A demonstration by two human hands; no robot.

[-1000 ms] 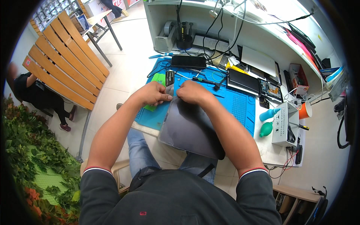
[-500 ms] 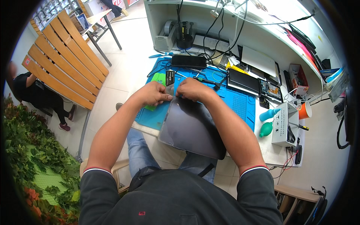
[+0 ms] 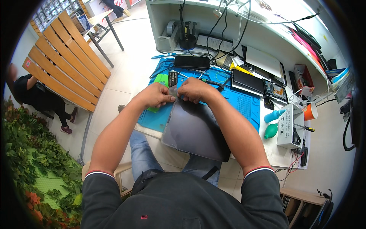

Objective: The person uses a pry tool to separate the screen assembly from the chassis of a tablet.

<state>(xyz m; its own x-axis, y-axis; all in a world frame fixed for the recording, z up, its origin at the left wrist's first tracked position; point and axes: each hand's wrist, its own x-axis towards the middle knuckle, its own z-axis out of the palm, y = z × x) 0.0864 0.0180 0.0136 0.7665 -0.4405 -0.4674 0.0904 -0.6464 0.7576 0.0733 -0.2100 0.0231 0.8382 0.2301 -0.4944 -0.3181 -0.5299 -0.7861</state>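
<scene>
A dark grey flat device [image 3: 194,126] with rounded corners, like a laptop or large tablet, overhangs the table's front edge toward my lap. Its surface has a glossy, film-like sheen. At its far left corner, my left hand [image 3: 157,95] is closed in a pinch on a thin see-through piece, like clear film [image 3: 173,91]. Close beside it, my right hand [image 3: 195,91] has curled fingers at the device's far edge; what they grip is hidden. A green piece [image 3: 161,79] and a small black card [image 3: 172,79] lie just beyond my left hand.
Under the device spreads a blue work mat [image 3: 244,108]. A black phone [image 3: 191,62], a black slab [image 3: 248,83] and an opened device [image 3: 275,91] lie farther back. To the right are a green blower bulb [image 3: 271,131], a white box [image 3: 286,129] and an orange cup [image 3: 310,112].
My right hand has shifted slightly left and its fingers have turned a little. My left hand and the device look nearly unmoved.
</scene>
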